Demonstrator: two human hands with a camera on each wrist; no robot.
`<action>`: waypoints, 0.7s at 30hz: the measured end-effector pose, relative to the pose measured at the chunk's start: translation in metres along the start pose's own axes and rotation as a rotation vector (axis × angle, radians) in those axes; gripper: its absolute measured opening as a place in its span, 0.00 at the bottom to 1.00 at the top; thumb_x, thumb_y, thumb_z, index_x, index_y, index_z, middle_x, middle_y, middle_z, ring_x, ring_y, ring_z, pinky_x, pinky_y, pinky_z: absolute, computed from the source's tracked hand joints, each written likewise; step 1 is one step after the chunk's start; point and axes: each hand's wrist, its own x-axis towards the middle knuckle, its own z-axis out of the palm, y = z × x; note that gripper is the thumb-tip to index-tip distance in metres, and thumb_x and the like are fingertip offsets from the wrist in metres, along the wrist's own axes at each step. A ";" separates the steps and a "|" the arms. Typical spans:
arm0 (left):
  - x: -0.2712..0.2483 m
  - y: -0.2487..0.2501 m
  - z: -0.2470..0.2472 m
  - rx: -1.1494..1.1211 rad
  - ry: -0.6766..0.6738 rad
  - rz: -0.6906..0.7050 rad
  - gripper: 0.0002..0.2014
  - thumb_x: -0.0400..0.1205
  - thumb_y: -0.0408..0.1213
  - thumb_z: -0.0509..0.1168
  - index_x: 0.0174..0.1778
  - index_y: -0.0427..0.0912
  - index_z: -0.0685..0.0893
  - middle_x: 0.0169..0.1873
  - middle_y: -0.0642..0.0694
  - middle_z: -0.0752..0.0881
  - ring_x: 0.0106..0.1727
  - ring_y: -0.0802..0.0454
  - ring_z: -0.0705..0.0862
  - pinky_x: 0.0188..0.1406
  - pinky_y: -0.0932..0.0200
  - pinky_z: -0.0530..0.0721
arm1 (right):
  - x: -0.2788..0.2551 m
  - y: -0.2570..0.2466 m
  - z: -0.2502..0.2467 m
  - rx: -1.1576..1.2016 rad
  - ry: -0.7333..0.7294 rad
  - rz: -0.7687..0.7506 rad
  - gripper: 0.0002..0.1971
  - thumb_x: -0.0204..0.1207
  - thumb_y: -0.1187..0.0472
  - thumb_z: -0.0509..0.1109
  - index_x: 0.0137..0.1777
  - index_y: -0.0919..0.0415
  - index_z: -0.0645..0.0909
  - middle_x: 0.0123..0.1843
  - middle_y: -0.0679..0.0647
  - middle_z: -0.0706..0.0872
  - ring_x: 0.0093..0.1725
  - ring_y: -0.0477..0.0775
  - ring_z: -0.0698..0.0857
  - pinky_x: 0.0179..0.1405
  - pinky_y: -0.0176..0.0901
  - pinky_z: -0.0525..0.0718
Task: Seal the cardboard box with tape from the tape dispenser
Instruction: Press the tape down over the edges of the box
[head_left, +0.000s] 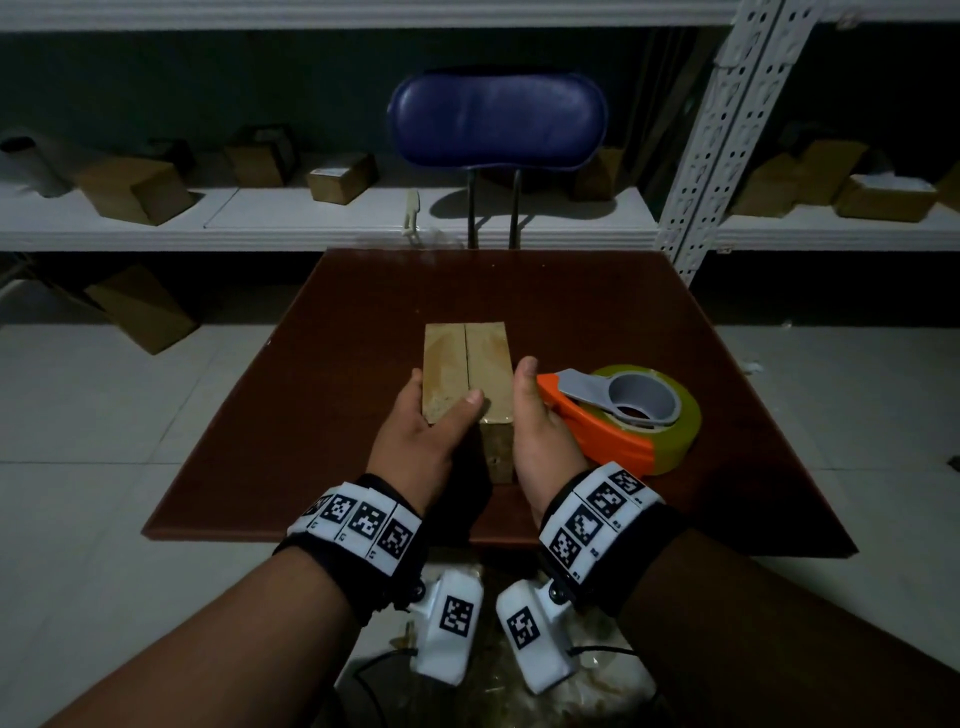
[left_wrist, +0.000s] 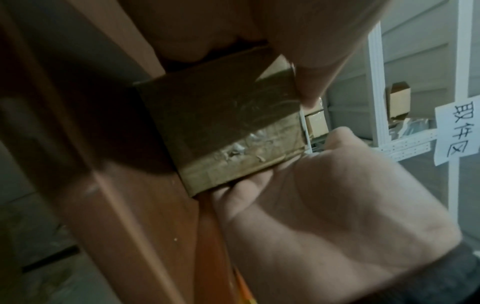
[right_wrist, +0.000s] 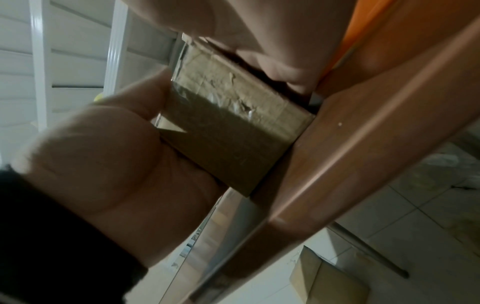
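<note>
Box (head_left: 491, 353) - your left hand (head_left: 421, 441) grips its near end, thumb on seam (head_left: 466, 358); right hand (head_left: 540, 436) flat against the other side, dispenser (head_left: 613, 439) just beyond. Looks light, stiff - hold the sides, off the seam.

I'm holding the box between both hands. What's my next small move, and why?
Probably keep the left hand gripping the cardboard box and move the right hand over to the tape dispenser lying just beside it. The top seam looks untaped, and neither hand holds the dispenser.
</note>
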 end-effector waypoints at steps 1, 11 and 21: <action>0.000 0.000 0.001 -0.006 -0.004 0.003 0.27 0.75 0.48 0.76 0.70 0.50 0.81 0.61 0.44 0.90 0.63 0.41 0.89 0.70 0.33 0.80 | 0.000 0.000 0.000 -0.016 -0.001 0.007 0.36 0.84 0.30 0.44 0.86 0.46 0.64 0.88 0.50 0.65 0.87 0.55 0.62 0.82 0.48 0.54; 0.005 -0.003 -0.002 0.006 0.023 -0.017 0.14 0.84 0.34 0.68 0.65 0.49 0.83 0.55 0.43 0.92 0.56 0.42 0.91 0.61 0.40 0.87 | 0.003 0.004 0.004 -0.035 -0.027 -0.019 0.38 0.82 0.30 0.49 0.89 0.46 0.57 0.89 0.48 0.62 0.88 0.54 0.60 0.79 0.44 0.54; 0.002 0.002 0.001 -0.055 0.075 -0.045 0.14 0.86 0.34 0.64 0.68 0.46 0.82 0.54 0.43 0.93 0.53 0.45 0.92 0.47 0.56 0.89 | 0.007 0.009 0.007 -0.006 -0.064 -0.047 0.36 0.85 0.34 0.56 0.89 0.45 0.54 0.89 0.49 0.63 0.87 0.53 0.62 0.86 0.52 0.58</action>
